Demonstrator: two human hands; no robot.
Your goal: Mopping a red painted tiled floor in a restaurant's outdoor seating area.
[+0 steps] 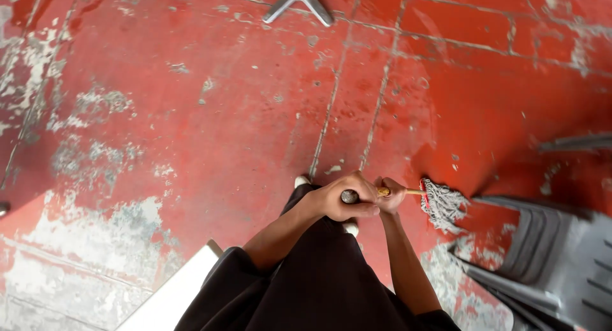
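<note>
I look straight down a mop handle (349, 196) whose top end points at the camera. My left hand (341, 196) is wrapped around the top of the handle. My right hand (390, 194) grips the yellowish shaft just below it. The grey string mop head (442, 205), with a red clamp, rests on the worn red floor (223, 127) just right of my hands. My dark trousers and a light shoe toe (302, 179) show below the hands.
A stack of grey plastic chairs (554, 254) stands at the lower right, close to the mop head. A metal chair base (299, 0) is at the top centre. A white board edge (172, 293) lies at the lower left. The floor paint is flaked grey in patches.
</note>
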